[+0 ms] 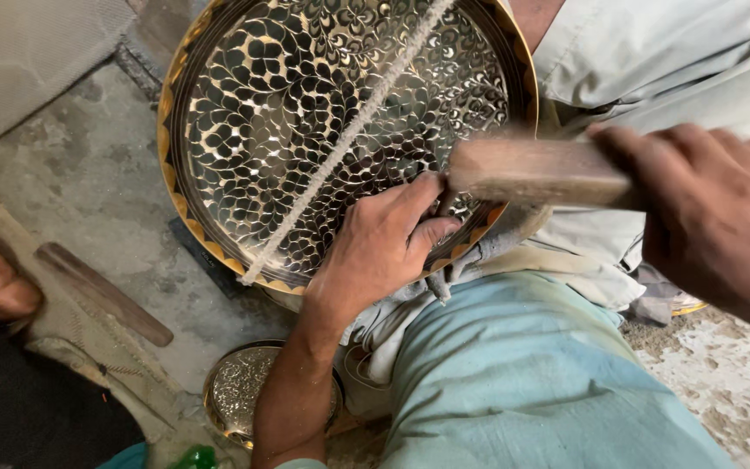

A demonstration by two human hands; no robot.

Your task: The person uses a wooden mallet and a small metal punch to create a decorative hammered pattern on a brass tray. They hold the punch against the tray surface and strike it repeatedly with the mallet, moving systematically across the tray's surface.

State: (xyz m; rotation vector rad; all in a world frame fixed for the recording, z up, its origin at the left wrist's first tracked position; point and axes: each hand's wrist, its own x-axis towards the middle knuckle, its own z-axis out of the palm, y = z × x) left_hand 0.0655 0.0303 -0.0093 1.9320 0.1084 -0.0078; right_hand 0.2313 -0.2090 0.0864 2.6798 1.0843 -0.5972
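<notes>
A person's left hand [381, 247] rests on the lower rim of a large engraved brass tray [305, 130], fingers curled tight around a small chisel [441, 207]. The right hand [713, 208] grips a blurred wooden mallet [536, 171], fist closed on its handle. A rope [349, 139] crosses the tray. The tray leans on the person's lap above a rough concrete floor [80, 174], where 1 smaller brass dish [240, 391] sits.
</notes>
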